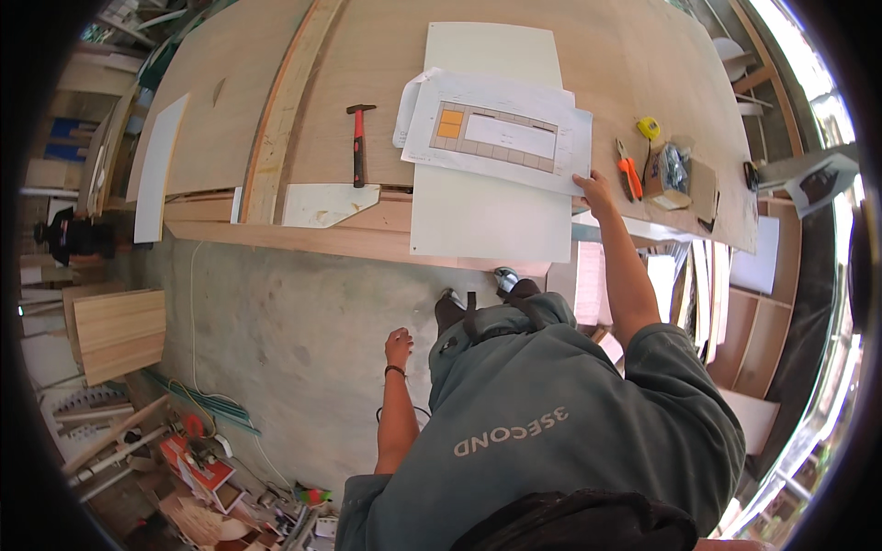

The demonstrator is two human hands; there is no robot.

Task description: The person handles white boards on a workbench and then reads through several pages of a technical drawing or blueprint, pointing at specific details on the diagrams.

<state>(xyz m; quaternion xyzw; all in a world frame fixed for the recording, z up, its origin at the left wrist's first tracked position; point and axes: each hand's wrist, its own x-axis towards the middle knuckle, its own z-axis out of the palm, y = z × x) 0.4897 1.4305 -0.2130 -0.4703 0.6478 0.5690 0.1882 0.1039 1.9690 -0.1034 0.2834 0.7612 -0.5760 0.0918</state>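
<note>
My right hand point(597, 194) pinches the lower right corner of a printed drawing sheet point(570, 147), with a plan in beige and orange on it. More paper shows behind its left end. Beneath the sheet lies a long white panel point(491, 220), reaching past the near edge of a wooden worktable point(386, 55). My left hand point(398, 347) hangs low over the floor, away from the table, its fingers loosely curled and nothing seen in them. A hammer point(359, 151) with a red and black handle rests left of the sheet.
Right of the sheet lie orange-handled pliers point(629, 174), a yellow tape measure point(649, 127) and an opened small box point(669, 188). A wooden beam point(287, 119) crosses the table at left, beyond which lies a white strip point(161, 170). Another person point(73, 237) is at far left; tools and scraps clutter the lower left.
</note>
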